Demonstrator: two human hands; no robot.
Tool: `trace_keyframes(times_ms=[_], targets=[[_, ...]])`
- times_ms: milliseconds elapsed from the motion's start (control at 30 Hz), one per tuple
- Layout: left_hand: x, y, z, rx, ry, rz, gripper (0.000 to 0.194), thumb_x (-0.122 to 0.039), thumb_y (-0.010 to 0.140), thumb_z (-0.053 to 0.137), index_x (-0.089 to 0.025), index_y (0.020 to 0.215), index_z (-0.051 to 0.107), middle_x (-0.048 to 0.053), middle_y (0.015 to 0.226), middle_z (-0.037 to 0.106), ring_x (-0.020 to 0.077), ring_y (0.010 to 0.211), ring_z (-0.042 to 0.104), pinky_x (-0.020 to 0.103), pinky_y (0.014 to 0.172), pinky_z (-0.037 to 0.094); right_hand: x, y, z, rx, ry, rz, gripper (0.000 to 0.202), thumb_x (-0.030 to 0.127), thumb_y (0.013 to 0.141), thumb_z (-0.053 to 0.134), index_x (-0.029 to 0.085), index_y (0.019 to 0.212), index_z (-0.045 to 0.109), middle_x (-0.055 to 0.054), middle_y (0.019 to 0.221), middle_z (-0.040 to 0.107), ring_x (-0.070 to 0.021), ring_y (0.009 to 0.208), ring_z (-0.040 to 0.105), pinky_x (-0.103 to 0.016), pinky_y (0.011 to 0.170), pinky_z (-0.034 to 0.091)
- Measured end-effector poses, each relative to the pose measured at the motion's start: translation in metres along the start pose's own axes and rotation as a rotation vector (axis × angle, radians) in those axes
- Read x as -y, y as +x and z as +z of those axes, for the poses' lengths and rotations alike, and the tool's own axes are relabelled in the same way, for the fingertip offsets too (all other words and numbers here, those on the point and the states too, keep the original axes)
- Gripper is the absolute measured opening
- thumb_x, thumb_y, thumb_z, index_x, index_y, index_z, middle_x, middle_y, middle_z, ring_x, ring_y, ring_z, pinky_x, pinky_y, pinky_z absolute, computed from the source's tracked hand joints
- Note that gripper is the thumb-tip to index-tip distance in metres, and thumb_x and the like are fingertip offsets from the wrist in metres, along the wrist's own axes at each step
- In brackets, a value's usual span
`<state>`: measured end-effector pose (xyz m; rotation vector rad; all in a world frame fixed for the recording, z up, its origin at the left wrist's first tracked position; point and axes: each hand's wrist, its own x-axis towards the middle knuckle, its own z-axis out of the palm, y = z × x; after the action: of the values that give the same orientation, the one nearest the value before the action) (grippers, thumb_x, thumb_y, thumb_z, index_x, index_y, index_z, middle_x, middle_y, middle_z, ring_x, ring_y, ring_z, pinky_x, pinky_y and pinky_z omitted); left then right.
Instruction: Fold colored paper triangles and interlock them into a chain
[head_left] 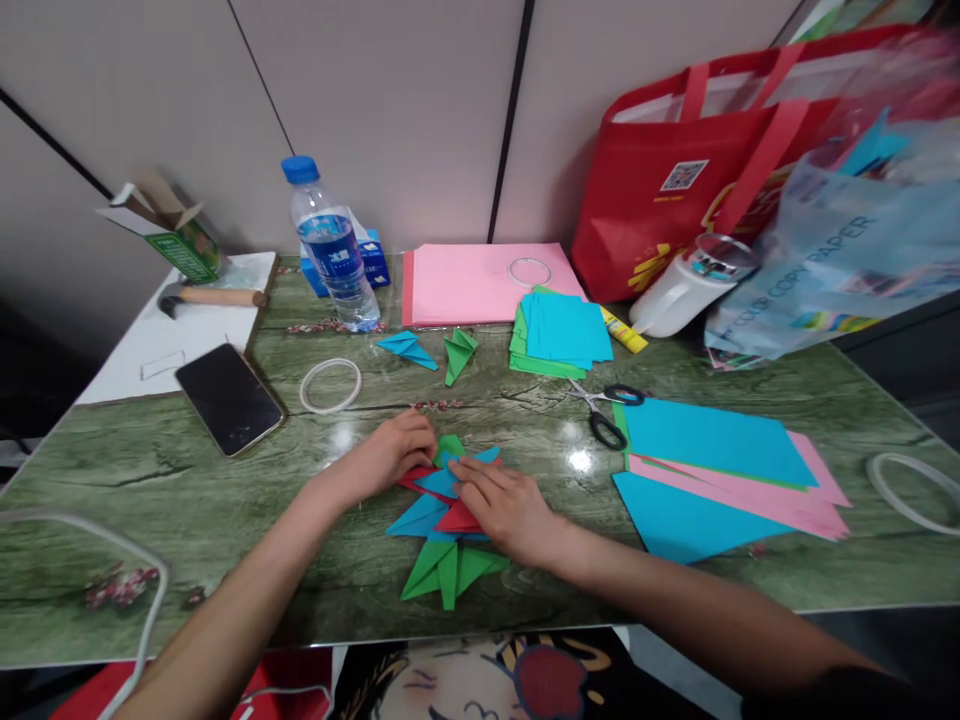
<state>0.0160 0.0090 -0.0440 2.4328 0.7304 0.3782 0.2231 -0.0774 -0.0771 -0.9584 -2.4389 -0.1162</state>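
A layered folded-paper piece of green, blue and red pointed shapes [424, 515] lies near the table's front edge. My left hand [405, 450] is at its upper left, fingers bent and closed on the edge by the red and green paper; the fingertips are partly hidden. Across its right side lies my right hand [506, 505], fingers stretched out over the blue and red layers, its thumb out of sight. Beyond my hands are a small blue folded piece [407, 348] and a small green folded piece [459, 352].
Scissors [600, 410] lie beside blue and pink sheets [712, 440] on the right. Behind are square blue papers [566, 328], pink paper [465, 285], a water bottle [334, 255] and a red bag [637, 190]. On the left are a phone [229, 398], tape roll [331, 386] and hammer [214, 296].
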Motion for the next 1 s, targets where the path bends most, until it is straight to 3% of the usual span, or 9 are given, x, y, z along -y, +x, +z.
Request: trace_keyframes(times_ms=[167, 333, 467, 667, 1000], targets=[[0.002, -0.009, 0.005, -0.065, -0.008, 0.039, 0.019, -0.018, 0.09, 0.047, -0.018, 0.091, 0.067, 0.006, 0.088, 0.058, 0.0159, 0.087, 0.053, 0.028, 0.078, 0.046, -0.001, -0.001, 0.002, -0.031, 0.055, 0.027, 0.02, 0.011, 0.091, 0.045, 0.015, 0.09, 0.064, -0.012, 0.114, 0.067, -0.0222, 0.105, 0.064, -0.032, 0.079, 0.057], [0.002, -0.015, 0.009, -0.151, -0.022, 0.084, 0.022, -0.021, 0.09, 0.048, -0.019, 0.086, 0.069, 0.007, 0.088, 0.058, 0.0163, 0.091, 0.055, 0.03, 0.081, 0.048, -0.005, -0.003, 0.0, -0.024, 0.171, 0.049, 0.024, 0.011, 0.091, 0.042, 0.014, 0.1, 0.063, -0.012, 0.116, 0.066, -0.0218, 0.106, 0.063, -0.034, 0.083, 0.056], [0.002, -0.015, 0.008, -0.145, -0.022, 0.106, 0.02, -0.019, 0.089, 0.05, -0.019, 0.087, 0.07, 0.008, 0.091, 0.059, 0.0182, 0.097, 0.056, 0.032, 0.085, 0.049, -0.007, -0.003, -0.002, -0.019, 0.293, 0.134, 0.026, 0.013, 0.088, 0.046, 0.016, 0.11, 0.06, -0.013, 0.115, 0.066, -0.0196, 0.106, 0.063, -0.03, 0.083, 0.055], [-0.001, -0.015, 0.002, -0.087, -0.003, 0.096, 0.022, -0.013, 0.088, 0.048, -0.017, 0.081, 0.069, 0.009, 0.091, 0.06, 0.0196, 0.1, 0.055, 0.035, 0.089, 0.048, -0.008, 0.0, -0.004, -0.059, 0.424, 0.262, 0.022, 0.028, 0.085, 0.058, 0.018, 0.104, 0.059, -0.013, 0.106, 0.07, -0.0211, 0.094, 0.068, -0.032, 0.078, 0.057], [0.003, -0.014, 0.008, -0.145, -0.044, 0.095, 0.018, -0.02, 0.089, 0.051, -0.017, 0.089, 0.069, 0.008, 0.09, 0.061, 0.0185, 0.098, 0.056, 0.034, 0.086, 0.05, -0.008, -0.005, -0.004, -0.068, 0.301, 0.08, 0.027, 0.014, 0.09, 0.042, 0.016, 0.107, 0.063, -0.012, 0.116, 0.065, -0.0201, 0.107, 0.062, -0.033, 0.085, 0.055]])
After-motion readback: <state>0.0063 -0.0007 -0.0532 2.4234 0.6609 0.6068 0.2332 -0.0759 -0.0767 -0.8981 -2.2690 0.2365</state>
